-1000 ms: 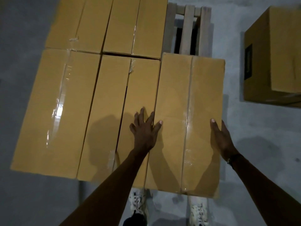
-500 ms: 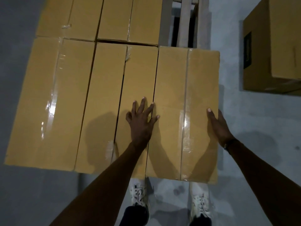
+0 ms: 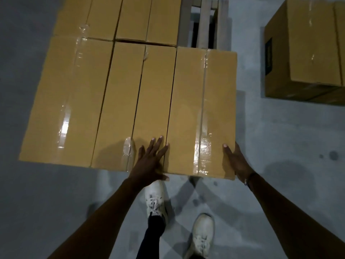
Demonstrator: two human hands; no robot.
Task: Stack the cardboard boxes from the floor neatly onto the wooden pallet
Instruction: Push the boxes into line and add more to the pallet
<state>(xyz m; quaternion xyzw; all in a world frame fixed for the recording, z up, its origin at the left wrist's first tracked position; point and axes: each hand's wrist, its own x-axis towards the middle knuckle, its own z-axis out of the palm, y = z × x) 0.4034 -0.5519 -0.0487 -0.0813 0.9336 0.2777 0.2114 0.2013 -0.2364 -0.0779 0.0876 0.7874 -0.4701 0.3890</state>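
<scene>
Your wooden pallet [image 3: 205,21] sits on the grey floor [image 3: 280,146] and carries 5 cardboard boxes [image 3: 156,90]; another box [image 3: 313,49] stands on the floor to its right.

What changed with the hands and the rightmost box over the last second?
Both hands slid back toward the person along the rightmost box: the left hand now lies flat at its near left corner, the right hand flat against its right side near the front. Nothing was gripped or released. The boxes stayed in their rows, pallet slats still bare behind, the floor box unmoved.
</scene>
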